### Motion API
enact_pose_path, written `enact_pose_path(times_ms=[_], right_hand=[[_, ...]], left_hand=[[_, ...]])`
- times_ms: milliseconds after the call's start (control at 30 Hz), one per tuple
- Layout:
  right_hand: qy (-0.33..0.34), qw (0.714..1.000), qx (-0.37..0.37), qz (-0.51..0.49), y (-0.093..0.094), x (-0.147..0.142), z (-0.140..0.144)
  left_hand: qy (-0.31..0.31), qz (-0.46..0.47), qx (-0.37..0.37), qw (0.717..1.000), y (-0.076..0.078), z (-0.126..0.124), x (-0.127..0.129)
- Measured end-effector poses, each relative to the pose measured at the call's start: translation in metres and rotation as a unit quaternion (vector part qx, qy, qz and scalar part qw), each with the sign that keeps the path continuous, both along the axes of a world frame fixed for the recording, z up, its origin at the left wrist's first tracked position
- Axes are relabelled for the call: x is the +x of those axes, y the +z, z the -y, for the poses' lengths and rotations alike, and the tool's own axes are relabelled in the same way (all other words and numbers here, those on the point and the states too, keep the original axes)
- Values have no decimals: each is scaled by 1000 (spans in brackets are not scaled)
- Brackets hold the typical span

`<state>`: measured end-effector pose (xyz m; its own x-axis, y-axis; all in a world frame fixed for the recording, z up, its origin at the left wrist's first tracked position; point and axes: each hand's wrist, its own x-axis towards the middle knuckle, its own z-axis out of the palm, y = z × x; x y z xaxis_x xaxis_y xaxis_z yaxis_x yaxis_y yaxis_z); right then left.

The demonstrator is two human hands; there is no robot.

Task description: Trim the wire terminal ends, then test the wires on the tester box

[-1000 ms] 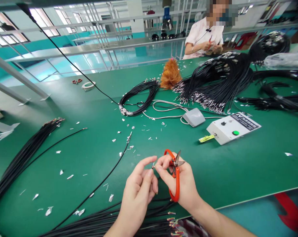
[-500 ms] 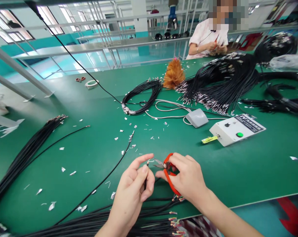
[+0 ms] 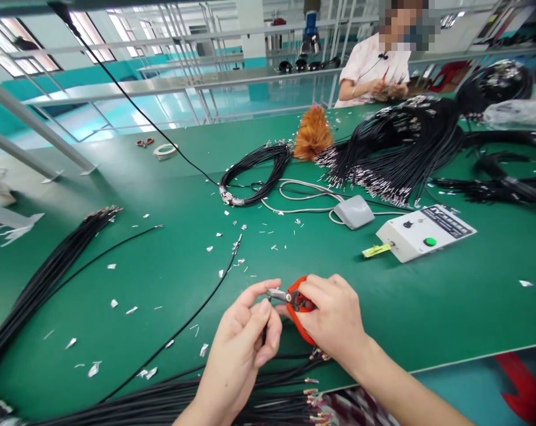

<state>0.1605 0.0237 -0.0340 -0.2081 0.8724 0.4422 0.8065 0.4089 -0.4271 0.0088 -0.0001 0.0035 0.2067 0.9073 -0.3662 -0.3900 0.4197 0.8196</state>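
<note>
**Snipping a cable end at green bench**

Green work mat (image 3: 428, 296), metal rail frames and windows behind. Left edge: long bundle of black cables (image 3: 46, 284), single black cable (image 3: 192, 313) running diagonally toward centre, foil scraps (image 3: 232, 236) scattered around. Far left-centre: tape roll (image 3: 164, 151). Centre back: coiled black cable (image 3: 257, 171), orange feather duster (image 3: 312, 133), grey foot pedal (image 3: 355, 212). Right: white control box (image 3: 425, 232) with green button, big heap of black cables with metal tips (image 3: 401, 148). Co-worker in white shirt (image 3: 372, 62) seated far right across bench.

Thin black cable end (image 3: 264, 319), upright, near front edge, centre. Orange snips (image 3: 294, 302), short metal blades pointing left, tips at cable end.

Left hand (image 3: 244, 343) pinched shut on cable end, thumb and forefinger together. Right hand (image 3: 332, 322) wrapped tight around orange snips handle, knuckles up, just right of left hand.
</note>
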Motion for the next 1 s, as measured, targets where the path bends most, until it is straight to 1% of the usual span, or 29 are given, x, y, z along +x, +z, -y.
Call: enact_pose_path(times_ms=[200,300,333,367,400,433,467,500,533,567,600,633,667,700,733,767,800,833,900,933,1000], right_hand=[[-2,999,29,39,0,3,0],[0,999,33,29,-1,3,1],[1,1000,13,6,-2,3,0],[5,999,-25,-36,-2,3,0],[13,991,-84,-100,-3,3,-1],[24,970,-157,-184,-3,4,-3],[38,931,-233,-278,-3,5,-5],[53,877,-303,-368,-3,7,-7],[66,823,-355,-438,-2,9,-9],[78,784,-388,-478,-2,11,-10],[85,771,-403,-485,-1,13,-11],[85,785,-403,-463,0,16,-11],[77,819,-388,-415,2,18,-10],[61,864,-355,-351,4,20,-8],[41,909,-306,-280,6,22,-6],[21,946,-248,-210,8,23,-3],[5,972,-186,-145,11,25,0],[-2,988,-127,-89,14,26,2],[3,999,-41,-5,18,28,6],[9,999,-16,28,20,29,7],[16,997,9,78,22,29,9]], left_hand=[[-1,10,-7,1000,2,0,0],[-3,8,-6,1000,1,-2,-1],[-3,5,-5,1000,0,-3,-1],[-2,0,-2,1000,0,-3,-1],[0,-8,3,1000,-1,-4,-1],[3,-19,10,1000,-1,-5,-1],[4,-32,16,999,-2,-5,-1],[3,-44,23,999,-2,-5,0],[-1,-54,28,998,-2,-5,0],[-9,-63,31,998,-3,-5,1],[-17,-69,31,997,-3,-5,2],[-24,-76,31,996,-4,-5,2],[-27,-85,30,996,-5,-5,3],[-28,-96,30,995,-6,-5,3],[-27,-107,29,993,-7,-5,3],[-24,-119,28,992,-8,-6,4],[-20,-131,27,991,-8,-6,4],[-17,-143,25,989,-8,-6,5],[-13,-164,25,986,-8,-6,6],[-10,-173,26,985,-7,-6,7],[-8,-183,29,983,-6,-6,9]])
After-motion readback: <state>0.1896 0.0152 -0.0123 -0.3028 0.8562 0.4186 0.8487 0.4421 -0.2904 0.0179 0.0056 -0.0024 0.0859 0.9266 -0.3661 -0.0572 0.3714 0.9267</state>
